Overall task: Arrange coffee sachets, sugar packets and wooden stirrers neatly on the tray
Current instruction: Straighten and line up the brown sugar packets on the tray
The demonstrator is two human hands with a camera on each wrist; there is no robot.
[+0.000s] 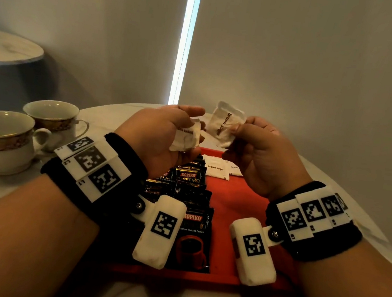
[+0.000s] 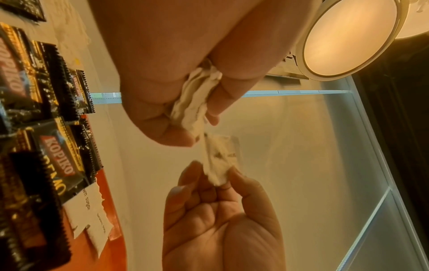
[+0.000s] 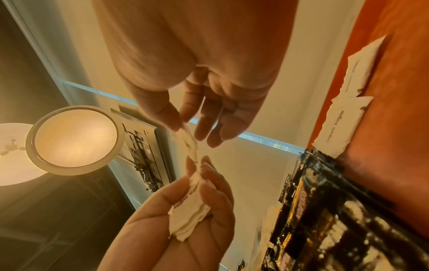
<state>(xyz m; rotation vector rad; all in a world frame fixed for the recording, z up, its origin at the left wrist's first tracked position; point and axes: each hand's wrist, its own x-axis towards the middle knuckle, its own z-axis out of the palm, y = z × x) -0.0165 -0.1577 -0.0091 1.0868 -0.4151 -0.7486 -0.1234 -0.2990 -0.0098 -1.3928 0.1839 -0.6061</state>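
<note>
Both hands are raised above a red tray [image 1: 232, 203]. My left hand [image 1: 167, 129] grips a small stack of white brown sugar packets [image 1: 186, 136], seen as a wad between thumb and fingers [image 2: 192, 102]. My right hand [image 1: 257, 149] pinches a single brown sugar packet [image 1: 225, 124] by its lower end, upright, just right of the stack [image 3: 189, 141]. Black Kopiko coffee sachets [image 1: 185, 186] lie overlapping in a row down the tray's left side. Two more sugar packets [image 1: 217, 167] lie flat at the tray's far end. No stirrers show.
Two gold-rimmed white cups [image 1: 2, 137] [image 1: 54, 117] stand on the white tabletop [image 1: 109, 117] left of the tray. A second round table [image 1: 6, 48] stands at far left. A grey wall rises close behind the table.
</note>
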